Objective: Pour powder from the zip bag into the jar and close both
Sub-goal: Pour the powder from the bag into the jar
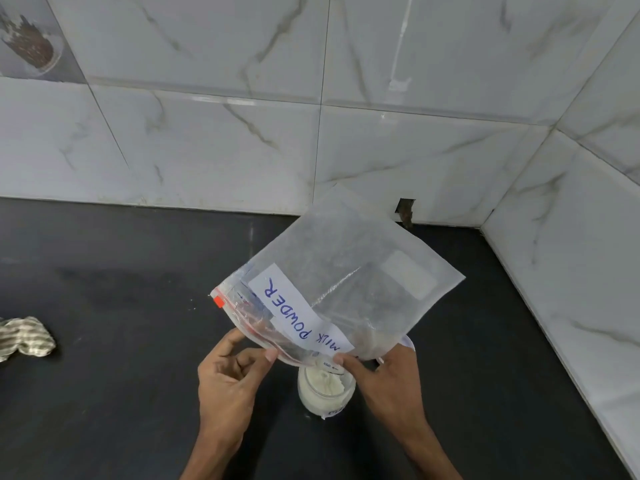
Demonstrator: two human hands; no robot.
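Observation:
A clear zip bag (349, 271) labelled "MILK POWDER" is held upside down, its red zip edge pointing down over a small glass jar (325, 393). The jar stands open on the black counter and holds white powder. The bag looks nearly empty. My left hand (232, 379) pinches the zip edge between thumb and fingers. My right hand (384, 379) pinches the bag's lower corner just above the jar's mouth. No jar lid shows.
The black counter (121, 393) meets white marble-tiled walls behind and to the right. A crumpled striped cloth (24, 337) lies at the left edge. Specks of powder dot the counter left of the bag.

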